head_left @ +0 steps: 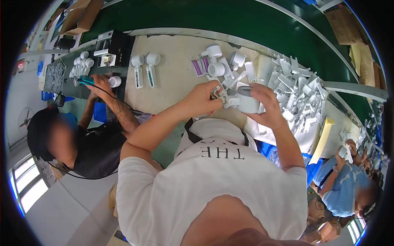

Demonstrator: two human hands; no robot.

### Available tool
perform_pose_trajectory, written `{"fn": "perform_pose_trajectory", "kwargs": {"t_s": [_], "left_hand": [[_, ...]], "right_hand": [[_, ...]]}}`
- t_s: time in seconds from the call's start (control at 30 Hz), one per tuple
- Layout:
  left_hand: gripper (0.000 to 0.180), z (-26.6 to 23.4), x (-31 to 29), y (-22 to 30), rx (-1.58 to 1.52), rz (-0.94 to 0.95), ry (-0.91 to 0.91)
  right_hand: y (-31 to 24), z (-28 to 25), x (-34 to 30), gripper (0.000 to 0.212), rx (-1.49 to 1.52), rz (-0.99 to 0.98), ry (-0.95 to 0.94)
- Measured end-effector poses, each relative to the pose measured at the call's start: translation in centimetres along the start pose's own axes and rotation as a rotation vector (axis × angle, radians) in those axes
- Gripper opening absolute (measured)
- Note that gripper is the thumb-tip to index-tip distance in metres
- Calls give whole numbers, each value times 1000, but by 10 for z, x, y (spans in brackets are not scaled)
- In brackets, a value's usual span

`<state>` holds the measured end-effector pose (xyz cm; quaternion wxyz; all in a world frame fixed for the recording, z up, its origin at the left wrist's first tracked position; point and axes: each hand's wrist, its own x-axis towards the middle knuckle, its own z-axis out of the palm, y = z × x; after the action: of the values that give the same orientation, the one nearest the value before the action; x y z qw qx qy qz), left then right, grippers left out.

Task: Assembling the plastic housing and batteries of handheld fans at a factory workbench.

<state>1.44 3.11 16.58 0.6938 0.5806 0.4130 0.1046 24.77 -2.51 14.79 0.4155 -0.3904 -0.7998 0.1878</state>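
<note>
Head view — right hand (269,107) fingers grip a grey round housing (247,99); left hand (202,98) fingers pinch a small part, mostly hidden.

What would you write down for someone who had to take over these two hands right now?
Left hand: pinching a small white piece against the part the other hand holds.
Right hand: gripping a round grey-white plastic housing, raised above the table.
Supplies: a pile of white plastic pieces lies to the right; white round-headed units lie just beyond the hands.
Done: two round-headed units lie side by side on the left.
Left: the held piece does not look seated yet; the pile is large.
</note>
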Motion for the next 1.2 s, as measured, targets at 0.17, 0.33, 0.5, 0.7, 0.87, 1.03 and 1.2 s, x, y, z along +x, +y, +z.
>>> {"fn": "perform_pose_trajectory", "kwargs": {"t_s": [0.17, 0.33, 0.5, 0.7, 0.87, 1.03, 1.2], "left_hand": [[22, -2, 2, 4, 73, -30, -29], [26, -1, -3, 5, 252, 124, 36], [32, 3, 0, 11, 577, 218, 71], [35, 7, 11, 4, 630, 244, -11], [36, 16, 20, -4, 883, 307, 7], [35, 14, 17, 3, 766, 171, -126], [30, 18, 26, -10, 604, 166, -88]], "right_hand": [[-3, -15, 7, 60, -128, -177, -114], [-18, -18, 19, 59, 68, 208, -113], [-13, -19, 19, 61, -16, 94, -120], [-25, -30, 37, 61, -121, 76, -321], [-14, -28, 39, 63, 31, 275, -425], [13, -9, 20, 61, 223, 379, -448], [24, -14, 22, 56, 456, 539, -434]]}}
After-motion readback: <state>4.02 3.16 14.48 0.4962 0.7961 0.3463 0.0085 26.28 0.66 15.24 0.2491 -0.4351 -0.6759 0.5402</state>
